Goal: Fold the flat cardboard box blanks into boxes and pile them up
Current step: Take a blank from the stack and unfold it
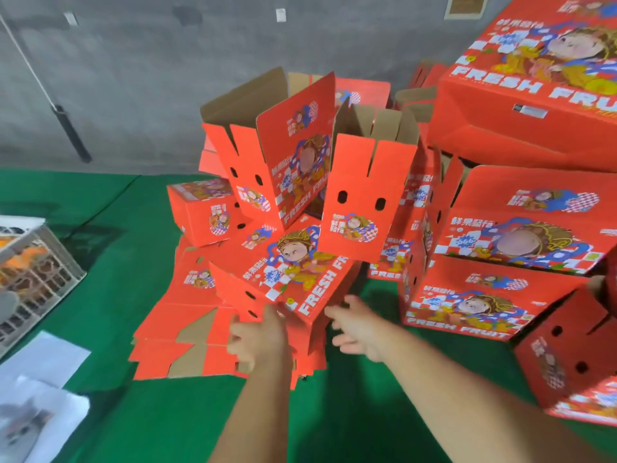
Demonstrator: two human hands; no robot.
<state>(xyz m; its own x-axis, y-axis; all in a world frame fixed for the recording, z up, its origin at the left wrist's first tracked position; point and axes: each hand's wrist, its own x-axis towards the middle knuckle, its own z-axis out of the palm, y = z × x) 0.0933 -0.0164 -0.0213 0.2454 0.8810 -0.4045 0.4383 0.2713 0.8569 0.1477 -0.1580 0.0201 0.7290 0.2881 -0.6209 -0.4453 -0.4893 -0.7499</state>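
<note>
Head view, from the grip outward. Left hand reaching up to the near lower corner of a tilted red folded box, fingers curled at its edge, seemingly gripping it (motion blur, so contact not fully clear). Right hand just beside that same corner, fingers spread and relaxed, holding nothing, apart from the cardboard by a small gap. Tilted box printed glossy red with a cartoon figure, blue-and-white checks and "FRESH FRUIT" lettering, oval punched holes in its end panel. Beneath it, a stack of flat blanks, red outside, plain brown corrugated card showing at the cut notches, lying on green felt-like cloth over the table. Above and behind, two open boxes standing upright, flaps up, brown insides bare, each end panel slit at the top and pierced by two oval holes. Small closed box left of them. More finished boxes piled at right, one large one highest. At far left, a grey plastic lattice crate with something orange inside. Pale sheets of paper at lower left. Grey concrete wall behind.
</note>
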